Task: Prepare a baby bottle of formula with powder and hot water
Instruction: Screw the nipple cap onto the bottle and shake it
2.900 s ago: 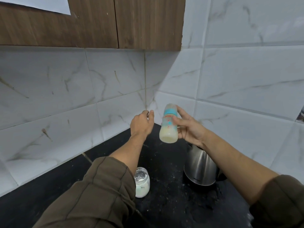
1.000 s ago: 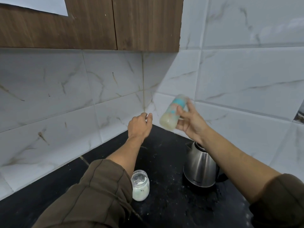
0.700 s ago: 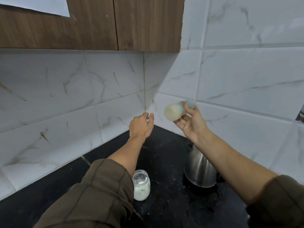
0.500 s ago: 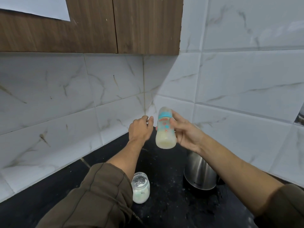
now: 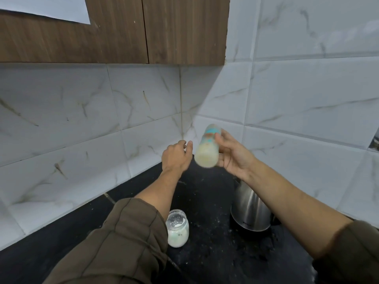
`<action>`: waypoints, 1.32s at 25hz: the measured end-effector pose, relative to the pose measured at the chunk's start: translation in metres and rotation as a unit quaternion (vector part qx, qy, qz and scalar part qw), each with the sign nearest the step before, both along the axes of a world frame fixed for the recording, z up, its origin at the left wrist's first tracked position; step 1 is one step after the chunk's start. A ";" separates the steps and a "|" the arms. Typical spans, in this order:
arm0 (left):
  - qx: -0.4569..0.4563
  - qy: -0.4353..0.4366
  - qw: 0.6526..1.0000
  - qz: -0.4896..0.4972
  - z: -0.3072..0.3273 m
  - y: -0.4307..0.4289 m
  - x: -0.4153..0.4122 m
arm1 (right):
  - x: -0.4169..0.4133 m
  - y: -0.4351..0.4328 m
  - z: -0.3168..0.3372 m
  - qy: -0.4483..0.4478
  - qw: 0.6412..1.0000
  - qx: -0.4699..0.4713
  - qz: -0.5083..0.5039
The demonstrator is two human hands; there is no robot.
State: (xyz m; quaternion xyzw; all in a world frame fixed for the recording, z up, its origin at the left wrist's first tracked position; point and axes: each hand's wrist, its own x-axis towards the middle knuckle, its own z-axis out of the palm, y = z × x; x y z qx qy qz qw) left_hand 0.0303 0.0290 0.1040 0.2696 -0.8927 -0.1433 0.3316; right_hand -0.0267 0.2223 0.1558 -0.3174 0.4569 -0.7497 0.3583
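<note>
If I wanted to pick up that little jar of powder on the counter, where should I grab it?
Probably wrap the jar round its side, just below the rim, coming from the right: it stands upright and round, and the sleeve crowds its left.

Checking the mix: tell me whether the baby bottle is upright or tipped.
Tipped: the baby bottle, gripped by the right hand, leans with its base toward the camera.
</note>
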 end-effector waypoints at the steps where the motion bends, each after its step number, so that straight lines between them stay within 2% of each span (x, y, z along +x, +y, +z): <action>1: 0.001 0.003 1.000 0.002 -0.001 0.000 0.002 | -0.002 -0.003 0.003 -0.047 0.997 -0.019 -0.051; 3: 0.003 0.002 1.000 0.003 -0.001 0.002 0.005 | -0.005 -0.007 0.004 -0.147 0.983 -0.044 -0.106; 4: 0.001 -0.001 1.000 0.003 0.000 0.002 0.005 | -0.003 -0.007 0.005 -0.150 0.984 -0.035 -0.094; 7: -0.005 -0.014 1.000 -0.002 0.001 0.001 0.003 | 0.008 0.001 0.007 0.008 0.999 0.035 0.003; 9: -0.001 -0.008 1.000 0.000 0.003 0.000 0.004 | 0.008 0.003 0.009 0.035 0.999 0.025 0.006; 10: 0.003 -0.002 1.000 0.001 0.004 -0.001 0.005 | 0.005 0.002 0.010 0.005 0.999 0.004 -0.034; 12: 0.004 0.006 1.000 0.004 0.003 -0.001 0.007 | -0.006 -0.002 0.009 -0.119 0.984 -0.041 -0.125; 13: 0.005 0.007 1.000 0.003 0.003 0.000 0.008 | -0.007 -0.003 0.007 -0.156 0.977 -0.052 -0.136; 14: 0.005 0.008 1.000 0.002 0.003 0.001 0.008 | -0.005 -0.003 0.005 -0.153 0.980 -0.046 -0.119; 17: -0.003 -0.008 1.000 -0.002 0.004 0.001 0.004 | 0.011 0.004 -0.001 0.000 1.000 0.021 0.014; 19: -0.009 -0.018 1.000 -0.007 0.006 0.003 0.002 | 0.015 0.005 -0.001 0.037 0.998 0.023 0.038; 20: -0.007 -0.014 1.000 -0.008 0.007 0.003 0.003 | 0.016 0.003 0.002 0.022 1.000 0.005 0.003; 22: -0.004 0.002 1.000 -0.008 0.006 0.002 0.005 | 0.007 -0.001 0.005 -0.062 0.993 -0.031 -0.098; 24: -0.001 0.009 1.000 -0.007 0.004 0.001 0.006 | 0.001 -0.003 0.003 -0.120 0.983 -0.042 -0.130; 25: -0.001 0.008 1.000 -0.007 0.004 0.001 0.006 | 0.002 -0.001 0.001 -0.104 0.988 -0.030 -0.106; 28: -0.012 -0.005 1.000 -0.008 0.003 0.000 0.004 | 0.013 0.005 -0.001 0.035 0.999 0.039 -0.012; 29: -0.015 -0.006 1.000 -0.009 0.005 0.001 0.004 | 0.013 0.005 0.000 0.043 0.998 0.034 -0.012; 31: -0.015 -0.007 1.000 -0.011 0.006 0.000 0.004 | 0.010 0.003 0.007 -0.002 0.996 -0.029 -0.082; 33: -0.016 -0.005 1.000 -0.011 0.005 0.001 0.005 | 0.001 -0.004 0.015 -0.077 0.977 -0.094 -0.175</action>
